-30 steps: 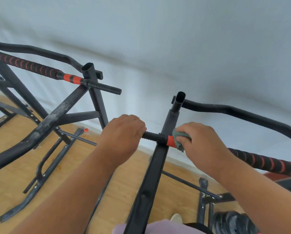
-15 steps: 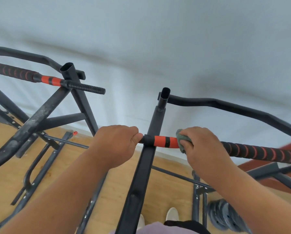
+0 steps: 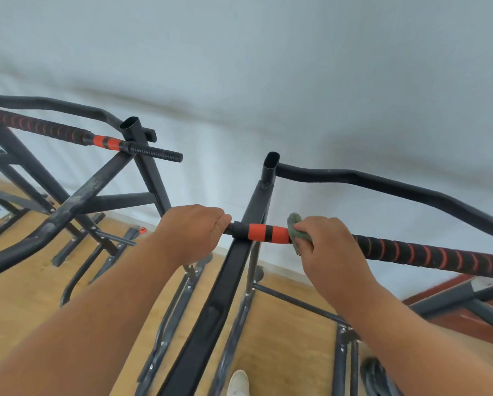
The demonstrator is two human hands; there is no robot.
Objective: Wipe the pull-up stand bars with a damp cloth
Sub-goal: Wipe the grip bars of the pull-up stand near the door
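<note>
Grey-green cloth (image 3: 298, 227) bunched under right hand (image 3: 329, 250) on foam-wrapped bar (image 3: 405, 248).

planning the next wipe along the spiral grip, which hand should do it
Right. The right hand already holds the cloth wrapped on the bar beside the spiral grip; the left hand only grips the bar's end.

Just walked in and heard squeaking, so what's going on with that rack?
A person is wiping a pull-up stand. The right hand presses a grey-green cloth around the grip bar, right beside its orange band. The left hand grips the bar's short black end, steadying it.
</note>
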